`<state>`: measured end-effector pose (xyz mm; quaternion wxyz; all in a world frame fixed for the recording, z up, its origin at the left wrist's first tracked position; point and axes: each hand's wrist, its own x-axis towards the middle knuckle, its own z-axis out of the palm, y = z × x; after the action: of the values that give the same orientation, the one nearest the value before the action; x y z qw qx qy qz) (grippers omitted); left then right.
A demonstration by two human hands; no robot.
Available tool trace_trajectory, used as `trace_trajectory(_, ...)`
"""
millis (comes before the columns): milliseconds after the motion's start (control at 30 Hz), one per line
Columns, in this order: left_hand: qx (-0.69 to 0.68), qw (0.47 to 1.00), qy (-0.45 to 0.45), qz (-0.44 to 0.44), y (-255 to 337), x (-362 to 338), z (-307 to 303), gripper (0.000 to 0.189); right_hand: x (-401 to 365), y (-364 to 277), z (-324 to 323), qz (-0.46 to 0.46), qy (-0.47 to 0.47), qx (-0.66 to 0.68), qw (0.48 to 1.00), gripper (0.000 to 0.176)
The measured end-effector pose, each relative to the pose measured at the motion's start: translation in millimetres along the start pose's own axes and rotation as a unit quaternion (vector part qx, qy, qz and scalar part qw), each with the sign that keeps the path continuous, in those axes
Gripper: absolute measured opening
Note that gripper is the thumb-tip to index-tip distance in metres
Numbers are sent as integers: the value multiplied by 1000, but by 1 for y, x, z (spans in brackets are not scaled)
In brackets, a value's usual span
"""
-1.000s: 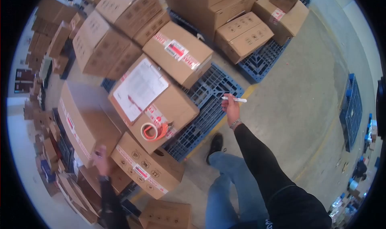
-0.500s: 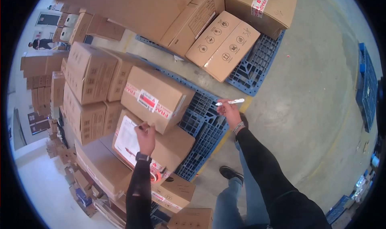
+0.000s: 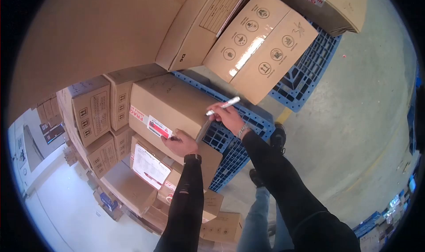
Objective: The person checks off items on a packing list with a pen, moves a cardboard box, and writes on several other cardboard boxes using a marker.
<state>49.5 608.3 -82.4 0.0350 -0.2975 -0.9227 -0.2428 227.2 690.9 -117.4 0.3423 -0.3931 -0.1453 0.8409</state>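
Note:
My right hand [image 3: 227, 118] grips a white marker [image 3: 232, 102], its lower end over the right edge of a taped cardboard box [image 3: 172, 99]. My left hand [image 3: 183, 144] is closed at the near side of this box, beside its red and white label [image 3: 158, 127]. A small dark piece that looks like a marker cap [image 3: 175, 138] sits between the left fingers. Below, a clipboard with a printed sheet [image 3: 147, 163] lies on a lower box, and a red pen [image 3: 152, 179] rests on the sheet.
Stacked cartons [image 3: 95, 114] stand at the left. A large box [image 3: 119, 26] fills the upper left, and a carton with printed symbols [image 3: 261, 44] sits on a blue pallet [image 3: 305, 75]. Another blue pallet [image 3: 237, 157] lies under the labelled box, near my feet.
My left hand has moved from over the clipboard up and right to the labelled box. My right hand has moved left with the marker, toward the box edge. The view has shifted closer.

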Motion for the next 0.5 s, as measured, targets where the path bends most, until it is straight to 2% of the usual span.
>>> trace_trajectory(67, 25, 1000, 8, 10, -8, 0, 0, 74, 30, 10, 5, -17, -44, -56, 997, 22)
trace_trajectory(167, 62, 998, 0, 7, -4, -3, 0, 74, 60, 9, 21, 13, -38, -105, 994, 21)
trace_trajectory(433, 80, 996, -5, 30, -2, -5, -2, 74, 79, 16, 36, -5, -43, -112, 993, 22)
trace_trajectory(500, 92, 994, 9, 60, -3, -3, 0, 74, 81, 14, 33, 15, -42, -136, 990, 22)
